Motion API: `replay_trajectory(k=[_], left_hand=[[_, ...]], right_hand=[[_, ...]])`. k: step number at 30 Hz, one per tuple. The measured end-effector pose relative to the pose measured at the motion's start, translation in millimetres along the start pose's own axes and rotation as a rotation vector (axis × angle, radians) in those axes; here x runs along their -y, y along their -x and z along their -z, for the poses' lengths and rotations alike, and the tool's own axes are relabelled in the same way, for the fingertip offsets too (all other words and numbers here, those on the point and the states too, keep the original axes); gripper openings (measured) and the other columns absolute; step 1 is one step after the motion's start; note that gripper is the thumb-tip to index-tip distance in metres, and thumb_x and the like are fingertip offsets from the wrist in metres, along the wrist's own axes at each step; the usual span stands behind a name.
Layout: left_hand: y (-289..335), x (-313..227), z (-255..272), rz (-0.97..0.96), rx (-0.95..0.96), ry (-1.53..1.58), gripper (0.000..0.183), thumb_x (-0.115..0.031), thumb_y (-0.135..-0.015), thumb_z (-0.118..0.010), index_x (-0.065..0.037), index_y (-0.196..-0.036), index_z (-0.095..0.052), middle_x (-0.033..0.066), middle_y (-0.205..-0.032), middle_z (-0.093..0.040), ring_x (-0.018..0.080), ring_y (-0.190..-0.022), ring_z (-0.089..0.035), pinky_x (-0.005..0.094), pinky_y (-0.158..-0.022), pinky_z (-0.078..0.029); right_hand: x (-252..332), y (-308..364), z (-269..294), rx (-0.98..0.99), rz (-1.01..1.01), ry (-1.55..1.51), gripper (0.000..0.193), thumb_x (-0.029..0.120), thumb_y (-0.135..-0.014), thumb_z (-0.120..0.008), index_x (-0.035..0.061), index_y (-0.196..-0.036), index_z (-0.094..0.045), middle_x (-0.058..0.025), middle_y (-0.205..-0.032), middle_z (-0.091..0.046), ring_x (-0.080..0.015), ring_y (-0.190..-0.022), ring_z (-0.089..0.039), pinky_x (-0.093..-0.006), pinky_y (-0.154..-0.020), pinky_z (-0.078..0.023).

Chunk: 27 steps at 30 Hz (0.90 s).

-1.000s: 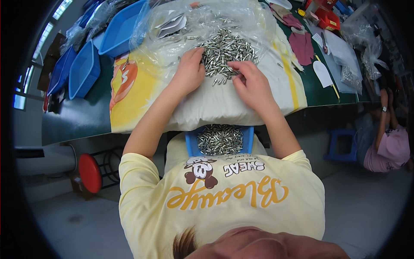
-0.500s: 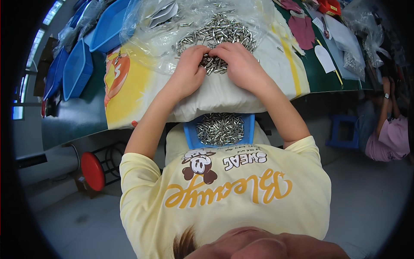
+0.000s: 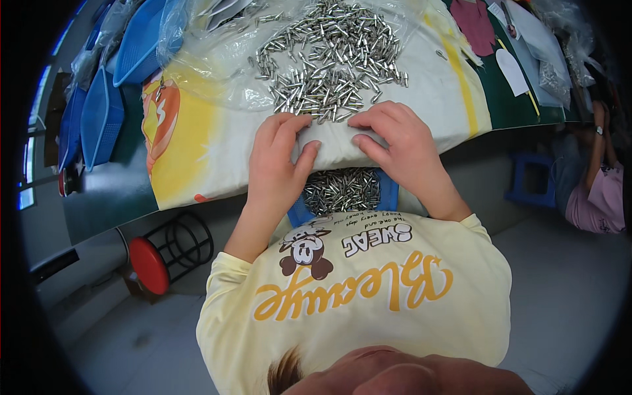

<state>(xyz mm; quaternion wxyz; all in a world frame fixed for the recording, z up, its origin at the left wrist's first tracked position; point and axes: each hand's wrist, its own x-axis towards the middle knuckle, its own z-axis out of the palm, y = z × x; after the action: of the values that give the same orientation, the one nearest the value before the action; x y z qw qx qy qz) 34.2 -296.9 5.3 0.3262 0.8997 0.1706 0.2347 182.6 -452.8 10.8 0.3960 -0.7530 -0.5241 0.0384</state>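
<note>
Left hand (image 3: 280, 145) and right hand (image 3: 398, 141) have pulled back nearer the worktop (image 3: 122, 197) edge; metal pins (image 3: 316, 92) now spread toward them on cloth (image 3: 217, 141). Each grip part open, thumb apart, nothing visibly held, fingertips by pile's near edge. Clear plastic (image 3: 197, 79) and blue trays (image 3: 102, 122) left. Shirt (image 3: 368, 316) hides part of blue bin (image 3: 390, 191); upper plastic cut off; right-side bag (image 3: 552, 80) contents unclear.

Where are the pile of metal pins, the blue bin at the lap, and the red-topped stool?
Pile of metal pins (image 3: 327, 84): head view, middle of the pile.
Blue bin (image 3: 390, 192): head view, its right wall.
Red-topped stool (image 3: 149, 266): head view, the seat.
</note>
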Motion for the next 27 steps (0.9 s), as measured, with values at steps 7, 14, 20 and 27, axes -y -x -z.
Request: replay_trajectory(k=[7,14,20,27], left_hand=[[-17,-6,-14,-0.088,-0.028,-0.03,0.026,-0.006,-0.079,-0.07,-0.003,-0.103,-0.062,0.0137,-0.098,-0.057,0.032,-0.089,-0.057,0.0393,-0.077,-0.046],[-8,-7,-9,-0.042,-0.043,-0.057,0.02,-0.003,-0.078,-0.071,-0.002,-0.096,-0.063,0.0107,-0.094,-0.059,0.0257,-0.084,-0.06,0.0325,-0.072,-0.05],[-13,-6,-10,-0.02,0.034,0.032,0.019,-0.005,-0.078,-0.07,-0.004,-0.095,-0.062,0.0114,-0.094,-0.059,0.0317,-0.09,-0.057,0.0392,-0.075,-0.047],[-9,-3,-10,-0.108,0.008,0.101,0.03,-0.002,-0.077,-0.071,-0.004,-0.104,-0.06,0.0115,-0.096,-0.06,0.0292,-0.087,-0.058,0.0386,-0.077,-0.048]], right_hand=[[-11,-20,-19,-0.096,0.076,0.003,0.018,0.009,-0.078,-0.069,0.0075,-0.095,-0.065,-0.0079,-0.092,-0.06,-0.0291,-0.089,-0.059,-0.0386,-0.077,-0.049],[-8,-17,-13,-0.032,0.082,-0.039,0.017,0.01,-0.077,-0.069,0.0073,-0.093,-0.063,-0.0074,-0.093,-0.059,-0.0284,-0.092,-0.058,-0.0379,-0.08,-0.049],[-6,-20,-19,-0.028,0.098,-0.052,0.016,0.01,-0.076,-0.07,0.0073,-0.089,-0.061,-0.007,-0.093,-0.059,-0.0285,-0.09,-0.057,-0.0381,-0.078,-0.048],[-7,-11,-14,-0.002,0.129,-0.069,0.017,0.009,-0.076,-0.071,0.0074,-0.091,-0.063,-0.0075,-0.088,-0.061,-0.0278,-0.087,-0.059,-0.0371,-0.077,-0.048]])
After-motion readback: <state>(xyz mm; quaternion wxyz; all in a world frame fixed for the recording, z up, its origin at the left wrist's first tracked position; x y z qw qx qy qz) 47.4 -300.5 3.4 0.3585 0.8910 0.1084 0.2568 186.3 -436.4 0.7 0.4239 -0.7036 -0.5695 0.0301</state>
